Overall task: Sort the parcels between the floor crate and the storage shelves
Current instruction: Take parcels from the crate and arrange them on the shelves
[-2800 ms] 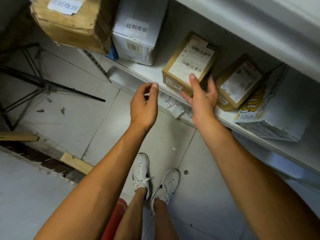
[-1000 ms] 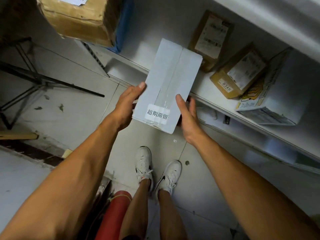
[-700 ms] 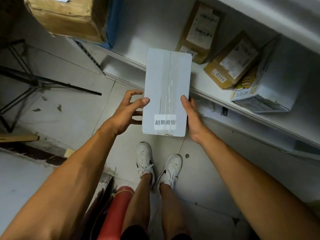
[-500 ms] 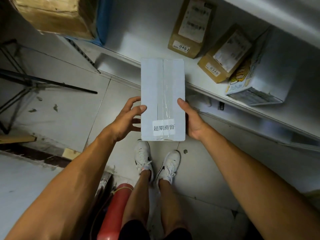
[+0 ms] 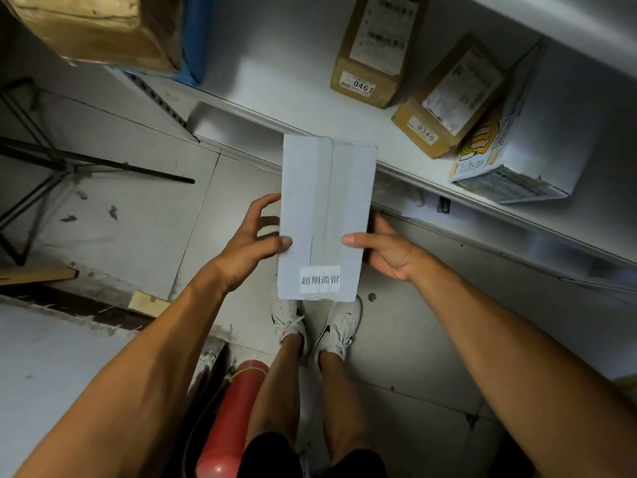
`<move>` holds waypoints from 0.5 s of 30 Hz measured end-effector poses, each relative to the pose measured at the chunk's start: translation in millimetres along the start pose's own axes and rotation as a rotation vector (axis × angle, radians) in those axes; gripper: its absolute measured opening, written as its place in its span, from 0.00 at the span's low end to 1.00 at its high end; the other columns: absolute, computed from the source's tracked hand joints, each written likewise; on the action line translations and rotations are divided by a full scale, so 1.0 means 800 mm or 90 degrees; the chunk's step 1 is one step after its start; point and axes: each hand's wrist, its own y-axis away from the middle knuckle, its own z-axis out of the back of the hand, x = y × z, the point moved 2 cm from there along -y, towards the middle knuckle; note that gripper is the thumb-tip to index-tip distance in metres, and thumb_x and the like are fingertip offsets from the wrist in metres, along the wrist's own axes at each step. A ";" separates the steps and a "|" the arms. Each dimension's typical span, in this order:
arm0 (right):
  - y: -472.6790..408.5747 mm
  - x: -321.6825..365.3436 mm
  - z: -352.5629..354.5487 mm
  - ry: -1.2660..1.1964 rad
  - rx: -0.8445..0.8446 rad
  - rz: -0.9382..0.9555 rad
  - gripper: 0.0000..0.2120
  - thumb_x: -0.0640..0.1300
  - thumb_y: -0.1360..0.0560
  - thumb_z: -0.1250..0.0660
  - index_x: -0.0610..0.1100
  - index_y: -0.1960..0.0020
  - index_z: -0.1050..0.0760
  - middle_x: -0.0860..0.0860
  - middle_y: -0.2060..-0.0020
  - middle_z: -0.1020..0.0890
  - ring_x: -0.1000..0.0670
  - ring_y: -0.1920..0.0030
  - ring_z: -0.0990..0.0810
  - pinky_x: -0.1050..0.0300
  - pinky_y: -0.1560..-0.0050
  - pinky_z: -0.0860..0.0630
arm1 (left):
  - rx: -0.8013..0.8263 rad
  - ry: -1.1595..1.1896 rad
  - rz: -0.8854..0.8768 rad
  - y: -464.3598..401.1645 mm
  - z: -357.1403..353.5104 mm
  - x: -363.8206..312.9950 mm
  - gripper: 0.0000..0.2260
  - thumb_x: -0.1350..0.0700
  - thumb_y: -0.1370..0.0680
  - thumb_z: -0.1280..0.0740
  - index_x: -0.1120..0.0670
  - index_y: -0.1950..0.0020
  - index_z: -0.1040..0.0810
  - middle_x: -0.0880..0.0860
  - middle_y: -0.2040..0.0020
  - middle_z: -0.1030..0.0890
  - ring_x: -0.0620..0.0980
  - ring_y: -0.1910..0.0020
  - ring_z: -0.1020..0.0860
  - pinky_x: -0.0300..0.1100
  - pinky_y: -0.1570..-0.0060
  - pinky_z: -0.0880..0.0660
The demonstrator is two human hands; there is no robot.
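I hold a white taped box [image 5: 325, 215] with a small printed label near its close end, flat in front of me above my shoes. My left hand [image 5: 253, 241] grips its left edge with the thumb on top. My right hand [image 5: 382, 250] grips the right edge, thumb on top and fingers beneath. Behind the box runs the white shelf [image 5: 275, 94]. On it lie a brown parcel numbered 0461 [image 5: 374, 46], a brown parcel numbered 0346 [image 5: 448, 98] and a white printed carton [image 5: 510, 139]. No floor crate is in view.
A large brown carton [image 5: 96, 25] and a blue item [image 5: 194, 36] sit at the shelf's left end. Black tripod legs [image 5: 69, 167] spread over the floor on the left. A red cylinder [image 5: 234, 419] stands by my left leg. A lower shelf edge [image 5: 517, 250] runs to the right.
Both hands took the white box off the shelf and drew it toward me, turning it lengthwise. It now hangs lower and closer, clear of the shelf edge.
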 end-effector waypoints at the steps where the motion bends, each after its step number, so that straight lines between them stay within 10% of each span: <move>1: 0.000 0.003 0.004 0.030 0.010 -0.007 0.41 0.33 0.35 0.25 0.41 0.24 0.35 0.44 0.37 0.18 0.45 0.36 0.19 0.47 0.40 0.19 | 0.008 -0.019 -0.015 -0.001 0.003 -0.003 0.41 0.46 0.37 0.24 0.35 0.28 0.38 0.53 0.31 0.28 0.51 0.34 0.24 0.43 0.39 0.23; 8: -0.009 0.011 0.011 0.177 -0.001 0.014 0.26 0.25 0.33 0.24 0.46 0.41 0.22 0.44 0.43 0.16 0.44 0.39 0.17 0.41 0.33 0.23 | 0.044 -0.150 -0.053 -0.011 0.014 -0.016 0.50 0.53 0.41 0.18 0.46 0.28 0.45 0.39 0.32 0.37 0.36 0.30 0.35 0.30 0.37 0.31; 15: -0.005 0.005 0.007 0.107 -0.030 0.019 0.45 0.48 0.42 0.17 0.45 0.28 0.30 0.46 0.36 0.18 0.46 0.36 0.19 0.43 0.36 0.21 | 0.041 -0.093 0.012 -0.007 0.017 -0.010 0.42 0.47 0.38 0.21 0.34 0.30 0.40 0.54 0.33 0.29 0.50 0.38 0.22 0.38 0.49 0.19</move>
